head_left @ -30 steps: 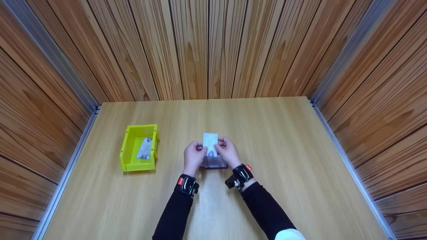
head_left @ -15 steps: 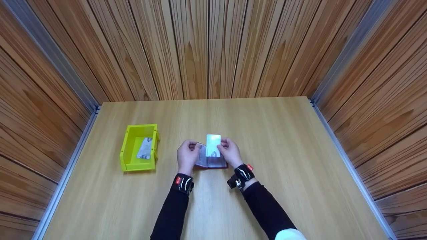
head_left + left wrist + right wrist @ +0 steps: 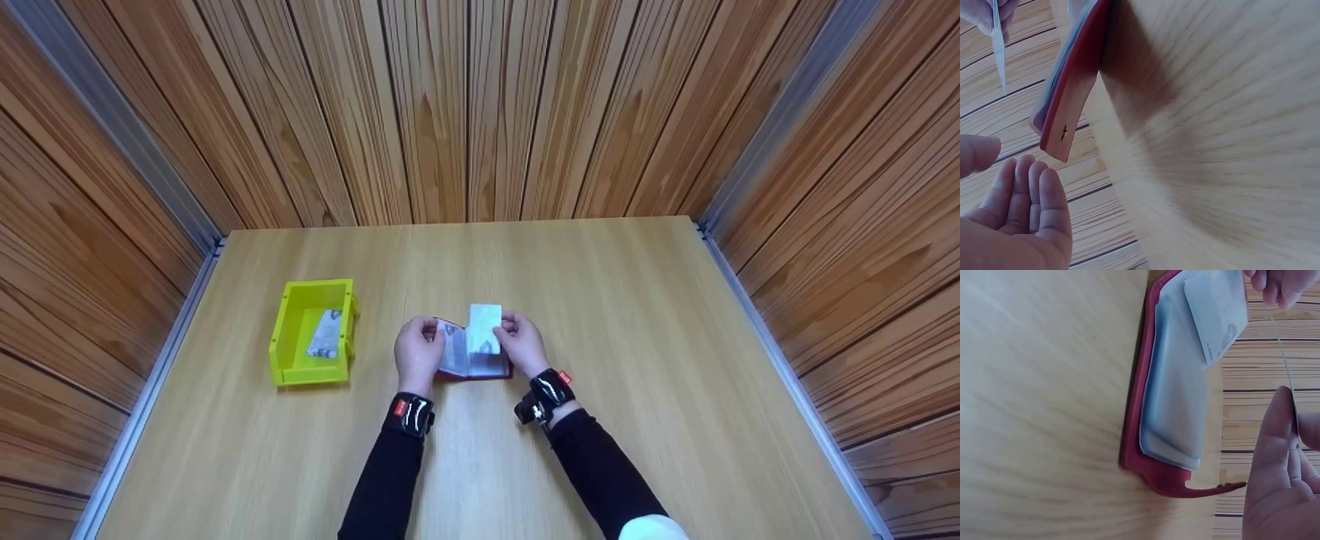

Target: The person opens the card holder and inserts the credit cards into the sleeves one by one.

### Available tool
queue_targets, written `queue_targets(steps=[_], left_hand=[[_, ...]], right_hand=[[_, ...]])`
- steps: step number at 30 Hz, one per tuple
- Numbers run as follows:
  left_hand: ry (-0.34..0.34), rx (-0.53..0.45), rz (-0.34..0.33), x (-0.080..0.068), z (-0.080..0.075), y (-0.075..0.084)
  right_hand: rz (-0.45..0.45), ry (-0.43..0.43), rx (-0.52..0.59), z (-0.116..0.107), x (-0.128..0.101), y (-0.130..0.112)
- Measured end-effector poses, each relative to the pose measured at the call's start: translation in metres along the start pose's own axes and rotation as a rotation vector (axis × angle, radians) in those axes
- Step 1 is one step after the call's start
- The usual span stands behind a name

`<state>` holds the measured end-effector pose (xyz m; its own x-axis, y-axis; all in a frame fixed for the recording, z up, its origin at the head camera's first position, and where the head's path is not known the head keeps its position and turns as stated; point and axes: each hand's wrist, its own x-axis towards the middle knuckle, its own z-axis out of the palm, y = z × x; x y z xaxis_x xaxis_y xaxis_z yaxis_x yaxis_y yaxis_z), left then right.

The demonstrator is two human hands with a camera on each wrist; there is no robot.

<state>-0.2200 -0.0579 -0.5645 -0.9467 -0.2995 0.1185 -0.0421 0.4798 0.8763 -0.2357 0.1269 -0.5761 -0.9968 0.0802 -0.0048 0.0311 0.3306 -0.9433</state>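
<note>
A card holder (image 3: 487,366) with a red cover and clear plastic sleeves lies spread on the table, its snap strap (image 3: 1207,490) sticking out in the right wrist view. My right hand (image 3: 525,346) pinches a pale card (image 3: 484,327) between thumb and fingers, above the holder's right half. Another printed card (image 3: 1216,318) lies at the holder's left half; whether it is fully inside a sleeve I cannot tell. My left hand (image 3: 417,351) is beside the holder's left edge. In the left wrist view its thumb and loosely bent fingers (image 3: 1053,202) stand apart, with nothing between them.
To the left stands a yellow-green bin (image 3: 311,371) with a grey-white printed card or packet (image 3: 325,334) inside. Wood-panelled walls (image 3: 450,112) close off the back and both sides of the table (image 3: 637,315).
My left hand has let go of the pale card and moved left to the holder's edge. The right hand has carried the card slightly right, uncovering the holder's left half.
</note>
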Motion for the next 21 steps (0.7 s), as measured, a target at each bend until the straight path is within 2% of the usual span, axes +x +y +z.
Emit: queue_targets(steps=[7,17,21], left_hand=[[-0.007,0.025,-0.014,-0.0019,-0.0008,-0.0005],[-0.017,0.031,0.052,-0.0022,-0.0003,-0.0007],[-0.026,0.034,0.026,-0.0024,-0.0008,-0.0012]], right_hand=[[-0.012,0.035,-0.016,-0.0065,0.0014,0.0028],[-0.004,0.037,-0.002,-0.0077,0.0034,0.0031],[0.002,0.036,0.002,-0.0080,0.0030,0.0031]])
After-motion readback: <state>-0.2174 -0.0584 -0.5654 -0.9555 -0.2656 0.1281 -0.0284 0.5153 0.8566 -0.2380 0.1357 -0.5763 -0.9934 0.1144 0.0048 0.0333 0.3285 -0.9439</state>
